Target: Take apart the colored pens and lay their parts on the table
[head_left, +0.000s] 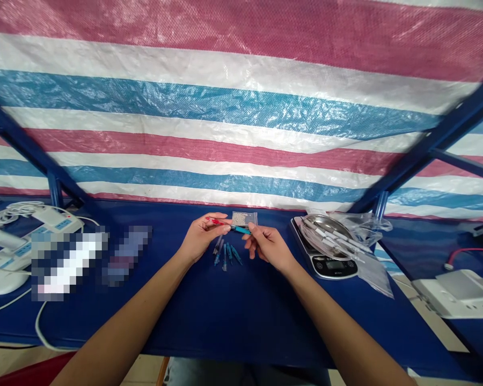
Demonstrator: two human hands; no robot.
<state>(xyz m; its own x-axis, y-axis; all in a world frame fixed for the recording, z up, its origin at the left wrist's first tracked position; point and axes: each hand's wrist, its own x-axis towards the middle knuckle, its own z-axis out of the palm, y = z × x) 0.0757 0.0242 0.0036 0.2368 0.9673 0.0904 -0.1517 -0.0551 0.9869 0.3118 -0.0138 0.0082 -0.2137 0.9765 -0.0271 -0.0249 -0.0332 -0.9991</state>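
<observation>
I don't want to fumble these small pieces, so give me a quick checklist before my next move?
1. Left grip secure on the red piece: ok by look; firmness cannot be judged.
2. Right grip on the teal piece: ok, thumb at its right end.
3. Loose pens on the table: ok, lying nearer the body than the held pieces.
4. Bag sealed: cannot tell, too small.
5. Scale unloaded: not ok, a bowl and cables are on it.
6. Display reading: cannot tell.
</observation>
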